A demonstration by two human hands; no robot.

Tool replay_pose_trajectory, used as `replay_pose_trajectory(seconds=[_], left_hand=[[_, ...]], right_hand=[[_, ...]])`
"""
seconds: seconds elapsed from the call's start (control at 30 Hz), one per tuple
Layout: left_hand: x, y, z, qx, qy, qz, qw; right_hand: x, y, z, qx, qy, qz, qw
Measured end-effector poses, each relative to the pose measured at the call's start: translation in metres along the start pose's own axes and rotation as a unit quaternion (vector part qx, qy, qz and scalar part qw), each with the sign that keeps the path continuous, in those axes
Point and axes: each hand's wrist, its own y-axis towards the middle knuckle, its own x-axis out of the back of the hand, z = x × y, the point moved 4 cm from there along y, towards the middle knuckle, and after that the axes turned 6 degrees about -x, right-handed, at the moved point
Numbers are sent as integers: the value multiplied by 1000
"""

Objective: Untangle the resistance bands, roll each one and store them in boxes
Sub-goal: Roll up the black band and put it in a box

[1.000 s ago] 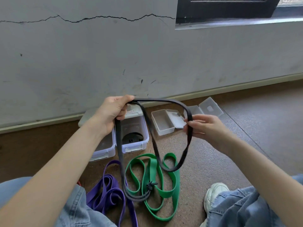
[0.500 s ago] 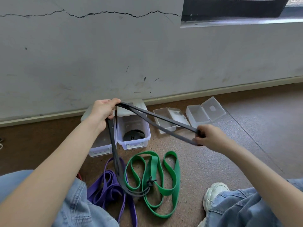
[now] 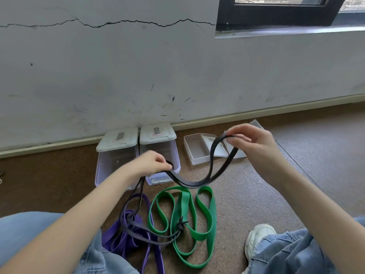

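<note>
I hold a black resistance band (image 3: 199, 181) in both hands above the floor. My left hand (image 3: 150, 163) grips it in a fist over the clear boxes. My right hand (image 3: 252, 141) pinches its far loop end higher up on the right. Between them the band sags in a double strand; its other end trails down onto the floor over the purple band (image 3: 128, 234). A green band (image 3: 183, 216) lies in loops to the right of the purple one, with a small black knot on it.
Two clear boxes (image 3: 110, 165) with lids tipped back stand against the wall. Two small white open boxes (image 3: 195, 150) lie to their right, one partly behind my right hand. My jeans-clad knees and a white shoe (image 3: 258, 240) frame the bottom.
My left hand dropped lower, over the boxes, and my right hand rose. The taut black band between them went slack into a sagging curve.
</note>
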Motion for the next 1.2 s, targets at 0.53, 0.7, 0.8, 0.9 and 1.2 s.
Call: replay_pose_trajectory(seconds=[0.53,0.7,0.8,0.9,1.2], left_hand=[[8,-16,-63,-192,-267,-79,941],[6,-33,-87,-208,-289,-33,934],[6,-34,-87,-197,-260,-37,945],[10,-37,-87,-198,-231,3,953],[17,-36,-86,-190,-453,-41,870]], right_hand=[[-36,-8,6,-51,56,103,992],[-50,-13,7,-31,-41,137,989],[-53,-13,6,-31,-48,130,990],[-53,-14,6,-20,-55,126,990],[-52,-12,22,78,-100,92,988]])
